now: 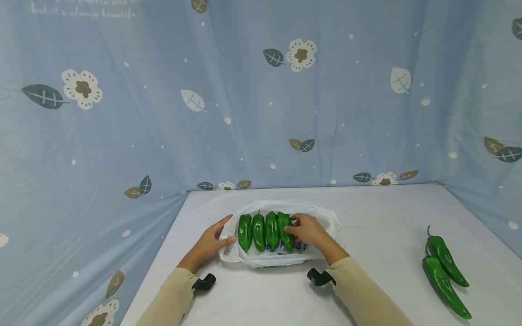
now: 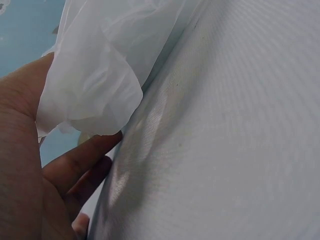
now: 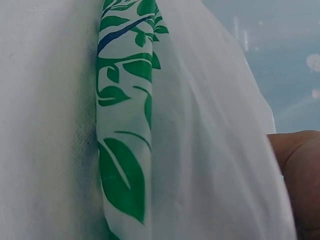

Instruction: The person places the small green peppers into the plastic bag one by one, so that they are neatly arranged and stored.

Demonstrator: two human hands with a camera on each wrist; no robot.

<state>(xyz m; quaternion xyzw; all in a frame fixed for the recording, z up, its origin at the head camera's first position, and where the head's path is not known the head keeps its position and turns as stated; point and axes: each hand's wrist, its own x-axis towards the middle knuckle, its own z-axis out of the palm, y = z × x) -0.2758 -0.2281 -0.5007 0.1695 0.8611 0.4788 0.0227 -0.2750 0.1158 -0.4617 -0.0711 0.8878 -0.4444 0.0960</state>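
Several green peppers point(image 1: 258, 232) lie side by side in a white plastic bag point(image 1: 261, 260), its mouth spread wide. My right hand point(image 1: 306, 228) reaches over the bag's right side and pinches the rightmost green pepper point(image 1: 284, 226) between thumb and fingers. At the left end, my left hand point(image 1: 209, 242) rests against the bag, thumb over its rim and fingers fairly straight and spread. The left wrist view shows white plastic point(image 2: 100, 75) covering the thumb, with the fingers point(image 2: 80, 165) below. Green leaf print on the bag point(image 3: 125, 175) fills the right wrist view, hiding the pepper.
Two more green peppers point(image 1: 446, 287) with curved stems lie at the right on the white tablecloth point(image 1: 379, 226). A blue patterned curtain point(image 1: 261, 113) hangs behind the table and along its sides.
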